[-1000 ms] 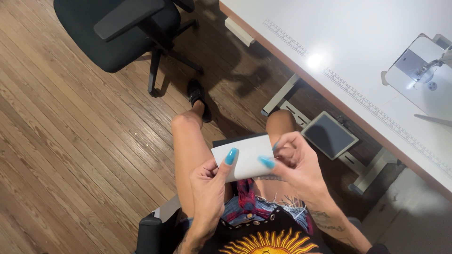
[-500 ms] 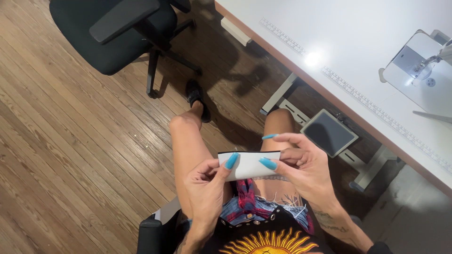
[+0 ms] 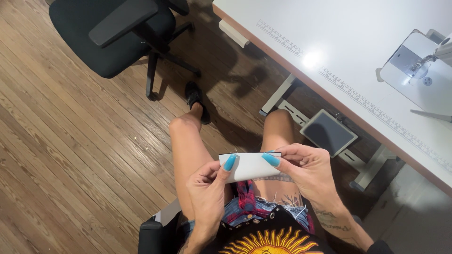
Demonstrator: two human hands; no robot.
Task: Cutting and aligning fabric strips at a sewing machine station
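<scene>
The person sits on a chair and holds a small white folded piece (image 3: 249, 165) over their lap with both hands. It looks like cloth or paper; I cannot tell which. It is a flat, wide strip, and it lies level between the two hands.

The left hand (image 3: 207, 188) pinches the left end of the white piece. Its thumb, with a long blue nail, presses on the front near the left edge, and the other fingers curl behind. The right hand (image 3: 306, 171) pinches the right end the same way. Its blue thumbnail lies on the front at the right edge, and its fingers reach over the top and behind. So both hands are closed on the piece, one at each end, and the middle of the piece shows bare between the two thumbs.

Right under the grip are the person's bare legs and a bit of red checked cloth (image 3: 245, 197) on the lap. Closer to the body there is a black shirt with a yellow sun (image 3: 270, 242) on it.

Past the right hand, low on the floor, stands a flat grey foot pedal (image 3: 328, 132). Above that is a big white table (image 3: 329, 42) with ruler marks along its edge, and a white sewing machine (image 3: 421, 70) sits on it, well apart from the hands.

Far past the left hand, a black office chair (image 3: 113, 37) stands on the wooden floor (image 3: 56, 155).
</scene>
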